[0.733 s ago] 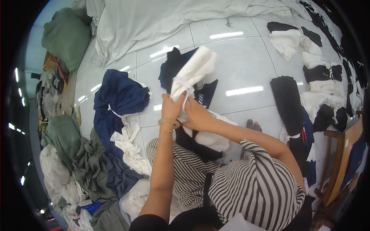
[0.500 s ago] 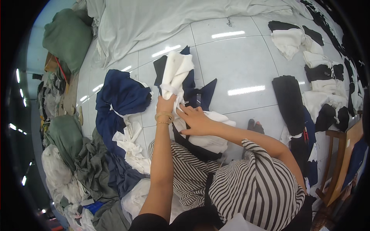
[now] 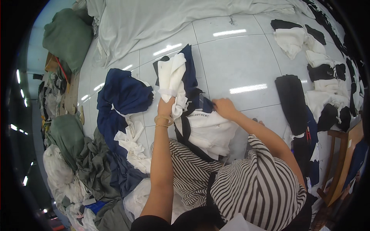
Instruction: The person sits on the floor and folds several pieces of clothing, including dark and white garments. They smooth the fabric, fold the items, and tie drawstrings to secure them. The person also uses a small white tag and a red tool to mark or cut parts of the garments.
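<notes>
My left hand [image 3: 166, 106] is closed round the lower end of a white cloth bundle [image 3: 172, 73], just below a pale band that circles it. Beneath and beside that bundle lie navy cloth pieces [image 3: 189, 67]. My right hand [image 3: 225, 109] pinches the edge of a navy cloth piece [image 3: 205, 103] to the right of the bundle; the fingertips are partly hidden. Nearer to me rests a white printed cloth [image 3: 212, 133], with a black cloth strip [image 3: 182, 129] along its left side.
A navy cloth heap [image 3: 121, 92] and crumpled white cloth [image 3: 135, 142] lie left, beside grey-green fabric piles [image 3: 92, 165]. A pale sheet [image 3: 154, 23] spreads across the far floor. At right are a black roll of cloth [image 3: 291, 102], black and white pieces [image 3: 322, 86] and a wooden frame [image 3: 335, 161].
My right hand has left the white bundle and moved right to the navy cloth edge. That navy piece is drawn nearer, and more of the white printed cloth shows.
</notes>
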Action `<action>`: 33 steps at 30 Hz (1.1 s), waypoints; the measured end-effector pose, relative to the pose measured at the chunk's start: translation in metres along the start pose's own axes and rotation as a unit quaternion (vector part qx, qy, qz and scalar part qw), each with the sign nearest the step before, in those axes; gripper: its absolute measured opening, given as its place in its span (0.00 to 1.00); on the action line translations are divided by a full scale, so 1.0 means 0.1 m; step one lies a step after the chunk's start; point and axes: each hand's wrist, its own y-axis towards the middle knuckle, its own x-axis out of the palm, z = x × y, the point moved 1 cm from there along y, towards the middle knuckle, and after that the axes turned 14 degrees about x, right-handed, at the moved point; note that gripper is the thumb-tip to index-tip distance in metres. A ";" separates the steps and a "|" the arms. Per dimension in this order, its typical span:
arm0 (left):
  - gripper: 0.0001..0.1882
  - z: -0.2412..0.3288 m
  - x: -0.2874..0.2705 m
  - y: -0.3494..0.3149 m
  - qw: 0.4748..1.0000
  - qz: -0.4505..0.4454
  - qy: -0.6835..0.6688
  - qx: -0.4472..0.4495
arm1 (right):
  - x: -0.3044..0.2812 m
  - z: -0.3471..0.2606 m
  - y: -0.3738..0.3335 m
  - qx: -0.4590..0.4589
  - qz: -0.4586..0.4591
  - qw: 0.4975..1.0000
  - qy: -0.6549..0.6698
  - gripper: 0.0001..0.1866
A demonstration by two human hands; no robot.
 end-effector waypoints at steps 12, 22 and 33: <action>0.30 -0.16 -0.19 -0.38 0.975 -0.026 -0.210 -0.071 | -0.14 0.21 -0.50 -0.097 -0.354 0.920 -0.136 0.16; 0.28 0.03 -0.10 -0.30 0.981 -0.038 -0.166 -0.094 | -0.18 -0.63 0.03 -0.191 0.160 0.967 -0.049 0.11; 0.28 -0.07 -0.13 -0.42 0.959 -0.024 -0.258 -0.112 | -0.25 -0.60 -0.18 -0.166 0.046 0.981 0.091 0.11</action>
